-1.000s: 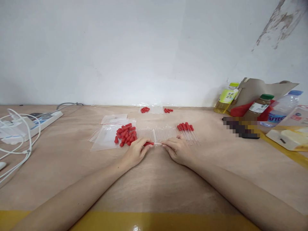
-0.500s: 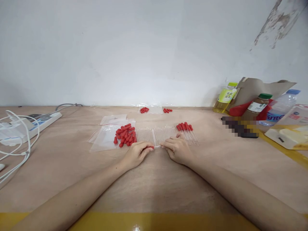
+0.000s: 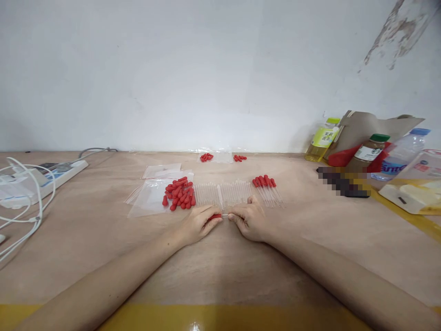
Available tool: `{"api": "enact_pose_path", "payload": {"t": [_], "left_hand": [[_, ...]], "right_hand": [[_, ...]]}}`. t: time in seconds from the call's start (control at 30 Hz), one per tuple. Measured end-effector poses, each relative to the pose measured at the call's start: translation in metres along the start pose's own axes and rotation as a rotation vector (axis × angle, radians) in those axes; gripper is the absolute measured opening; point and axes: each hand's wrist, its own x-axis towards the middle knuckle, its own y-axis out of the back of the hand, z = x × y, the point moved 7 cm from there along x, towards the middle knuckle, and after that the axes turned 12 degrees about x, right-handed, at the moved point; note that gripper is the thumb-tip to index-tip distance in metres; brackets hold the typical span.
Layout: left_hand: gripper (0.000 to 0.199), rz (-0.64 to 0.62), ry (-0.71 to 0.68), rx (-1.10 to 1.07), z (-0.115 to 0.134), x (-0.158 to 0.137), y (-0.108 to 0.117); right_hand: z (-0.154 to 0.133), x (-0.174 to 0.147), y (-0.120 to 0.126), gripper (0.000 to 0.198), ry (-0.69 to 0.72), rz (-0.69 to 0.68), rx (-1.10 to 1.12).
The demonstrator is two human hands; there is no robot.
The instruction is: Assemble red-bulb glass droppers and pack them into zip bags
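Observation:
My left hand (image 3: 201, 224) is closed on a red rubber bulb (image 3: 216, 216), whose open end points right. From the other side, my right hand (image 3: 250, 220) pinches a thin clear glass dropper tube (image 3: 225, 215). The tube's end meets the bulb between the two hands; how deep it sits is too small to tell. Just beyond my hands lie two rows of clear glass tubes (image 3: 206, 194). A heap of red bulbs (image 3: 179, 193) rests left of them, on plastic bags. To the right, several droppers with red bulbs fitted (image 3: 265, 181) lie side by side.
Clear plastic bags (image 3: 148, 197) lie at the left. Near the wall is a bag with a few red bulbs (image 3: 206, 157). A power strip (image 3: 65, 177) and white cables (image 3: 41, 197) sit far left. Bottles (image 3: 322, 140) and a food pouch (image 3: 416, 188) stand right.
Both hands have drawn slightly toward me, away from the tube rows. My right fingers have curled in to pinch the tube, which now lines up with the bulb in my left hand.

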Motion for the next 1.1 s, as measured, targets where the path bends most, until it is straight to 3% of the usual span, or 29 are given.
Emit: {"api": "enact_pose_path", "payload": {"t": [0.2,0.37,0.43,0.57,0.67,0.77,0.93,1.1], "left_hand": [[0.016,-0.011,-0.015,0.065,-0.005,0.002,-0.002],[0.015,0.116,-0.065,0.141,-0.011,0.001,0.008],[0.024,0.163,-0.018,0.161,-0.015,0.000,0.013],[0.043,0.214,0.153,0.183,-0.026,-0.002,0.021],[0.035,0.175,0.178,0.199,-0.028,-0.001,0.019],[0.028,0.146,0.165,0.194,-0.028,0.000,0.016],[0.023,0.153,0.166,0.187,-0.028,0.000,0.016],[0.020,0.142,0.169,0.185,-0.028,0.000,0.016]], "right_hand": [[-0.003,0.006,-0.002,0.029,-0.011,-0.032,-0.053],[-0.014,0.009,0.006,0.025,0.059,-0.045,-0.216],[-0.011,0.009,0.013,0.022,0.041,-0.033,-0.244],[0.030,0.011,0.041,0.021,-0.241,0.091,-0.091],[0.071,0.008,0.059,0.025,-0.519,0.147,-0.003],[0.096,0.005,0.065,0.032,-0.696,0.114,-0.056],[0.109,0.002,0.057,0.029,-0.848,0.084,-0.165],[0.115,0.003,0.049,0.025,-0.855,0.108,-0.253]]}}
